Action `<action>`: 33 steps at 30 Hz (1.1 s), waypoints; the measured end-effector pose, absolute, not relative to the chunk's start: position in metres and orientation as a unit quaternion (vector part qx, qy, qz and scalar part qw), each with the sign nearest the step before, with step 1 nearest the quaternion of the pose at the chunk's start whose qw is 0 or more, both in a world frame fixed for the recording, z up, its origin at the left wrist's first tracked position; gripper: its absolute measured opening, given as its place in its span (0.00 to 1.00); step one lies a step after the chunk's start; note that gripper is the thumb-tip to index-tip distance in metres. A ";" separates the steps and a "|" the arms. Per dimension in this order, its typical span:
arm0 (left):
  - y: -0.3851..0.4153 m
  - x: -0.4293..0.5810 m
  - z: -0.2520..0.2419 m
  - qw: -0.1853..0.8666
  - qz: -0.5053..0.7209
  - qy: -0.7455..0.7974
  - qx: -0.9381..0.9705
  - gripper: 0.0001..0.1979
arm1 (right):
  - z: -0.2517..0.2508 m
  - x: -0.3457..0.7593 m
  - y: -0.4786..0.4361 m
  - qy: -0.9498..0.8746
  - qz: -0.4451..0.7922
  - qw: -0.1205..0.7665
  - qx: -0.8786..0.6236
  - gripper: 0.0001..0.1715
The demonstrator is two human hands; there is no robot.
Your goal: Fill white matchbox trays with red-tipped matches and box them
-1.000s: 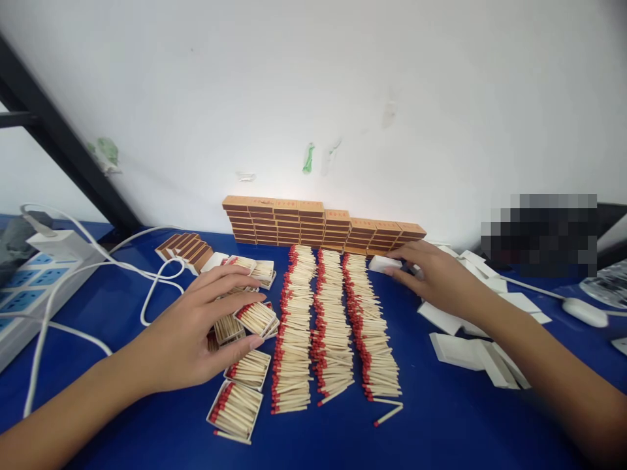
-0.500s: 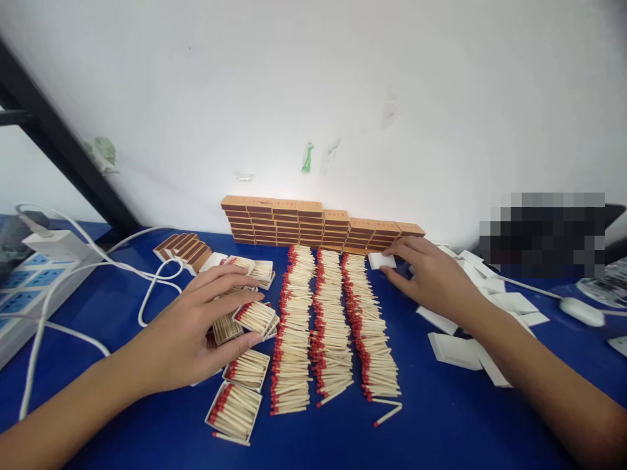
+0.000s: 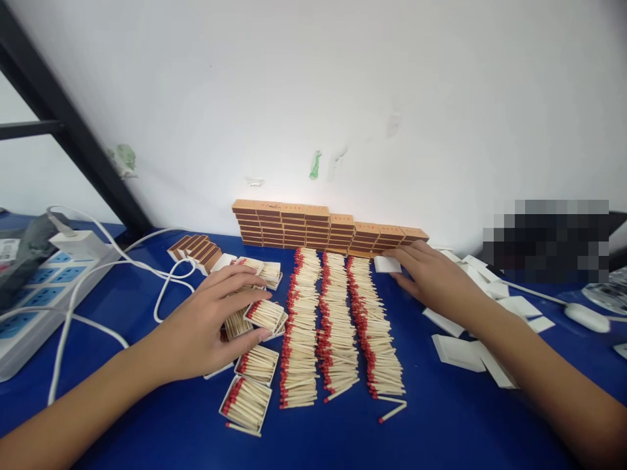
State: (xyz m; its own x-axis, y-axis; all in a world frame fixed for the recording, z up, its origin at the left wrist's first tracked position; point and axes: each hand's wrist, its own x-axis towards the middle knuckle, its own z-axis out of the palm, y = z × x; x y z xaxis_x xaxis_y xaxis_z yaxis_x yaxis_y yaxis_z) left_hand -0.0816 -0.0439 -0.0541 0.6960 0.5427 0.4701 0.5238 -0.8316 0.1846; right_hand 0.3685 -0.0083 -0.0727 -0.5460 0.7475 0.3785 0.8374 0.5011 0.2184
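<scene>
My left hand [image 3: 210, 320] hovers with fingers spread over a cluster of matchbox trays filled with red-headed matches. One filled tray [image 3: 264, 315] lies between its thumb and index finger, on top of others; the palm hides part of the cluster. Closer to me sit two more filled trays, the nearest [image 3: 246, 399] with a loose match beside it. At the back, my right hand [image 3: 426, 274] has its thumb and fingers closed on the right end of a small white matchbox tray [image 3: 386, 264]. Three long rows of loose matches [image 3: 337, 326] lie between my hands.
Stacked closed matchboxes [image 3: 294, 225] line the wall. More boxes [image 3: 196, 251] lean at the back left, near white cables and a power strip [image 3: 44, 294]. White trays [image 3: 458, 352] lie scattered at right, partly under my right forearm, near a white mouse [image 3: 586, 316].
The whole view has shifted slightly, so everything sits a little further right. Both hands keep almost the same places over the trays.
</scene>
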 end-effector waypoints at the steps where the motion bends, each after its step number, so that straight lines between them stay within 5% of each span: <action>1: -0.044 -0.082 -0.054 0.019 0.260 0.289 0.921 0.21 | -0.073 0.368 -0.008 -0.860 -0.197 0.114 -0.457 0.19; 20: -0.046 -0.081 -0.052 0.017 0.253 0.288 0.923 0.20 | -0.027 0.417 -0.055 -0.763 -0.288 0.132 -0.563 0.30; 25: -0.044 -0.079 -0.053 0.015 0.254 0.284 0.924 0.19 | -0.041 0.396 -0.054 -0.807 -0.178 0.201 -0.527 0.19; 33: -0.044 -0.077 -0.053 0.016 0.286 0.274 0.918 0.19 | -0.071 0.358 -0.033 -0.853 -0.141 0.138 -0.483 0.14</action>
State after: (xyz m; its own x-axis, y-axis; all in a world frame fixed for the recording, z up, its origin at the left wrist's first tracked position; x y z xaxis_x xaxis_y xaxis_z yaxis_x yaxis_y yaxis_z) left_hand -0.0775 -0.0436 -0.0526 0.6860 0.5119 0.5171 0.4935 -0.8495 0.1864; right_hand 0.3581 -0.0329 -0.0707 -0.4955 0.7849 0.3720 0.8628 0.4944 0.1062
